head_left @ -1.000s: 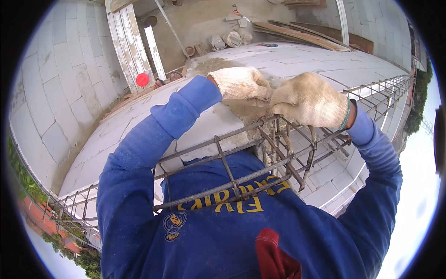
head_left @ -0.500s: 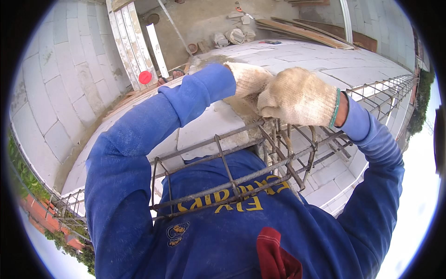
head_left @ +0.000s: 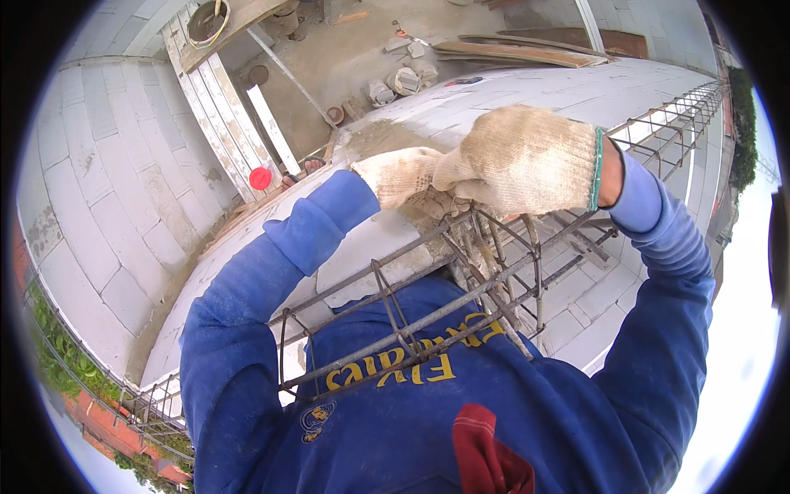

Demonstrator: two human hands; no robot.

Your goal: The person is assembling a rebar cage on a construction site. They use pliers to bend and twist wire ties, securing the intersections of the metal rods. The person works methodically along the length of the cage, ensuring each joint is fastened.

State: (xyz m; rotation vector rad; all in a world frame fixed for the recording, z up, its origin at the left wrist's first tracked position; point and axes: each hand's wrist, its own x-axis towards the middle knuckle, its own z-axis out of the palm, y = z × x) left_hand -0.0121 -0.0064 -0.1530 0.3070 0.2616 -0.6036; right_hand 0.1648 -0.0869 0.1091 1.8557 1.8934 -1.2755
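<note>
The rebar cage (head_left: 444, 305) lies along the top of the white block wall (head_left: 576, 99), its near end jutting out over your chest, with square stirrups wrapped around the long bars. Your hands meet at the upper part of this cage, where several bars cross.

Your right hand (head_left: 527, 160), in a cream knit glove with a green cuff edge, is curled into a loose fist over the crossing bars; what the fingers pinch underneath is hidden, so you cannot tell exactly what it grips. Your left hand (head_left: 403, 174), gloved the same way, sits just beside and partly under the right one, touching it, fingers bent toward the same junction of bars. Both blue sleeves reach up from the lower edge.

A patch of grey mortar (head_left: 387, 136) is spread on the wall top just behind your left hand. More of the cage (head_left: 683, 111) continues along the wall's far edge to the right.

Down below, on the concrete floor (head_left: 354, 49), lie wooden planks (head_left: 518, 51), a leaning whitewashed board (head_left: 218, 115), a round red object (head_left: 260, 178) and a bucket (head_left: 207, 20).
</note>
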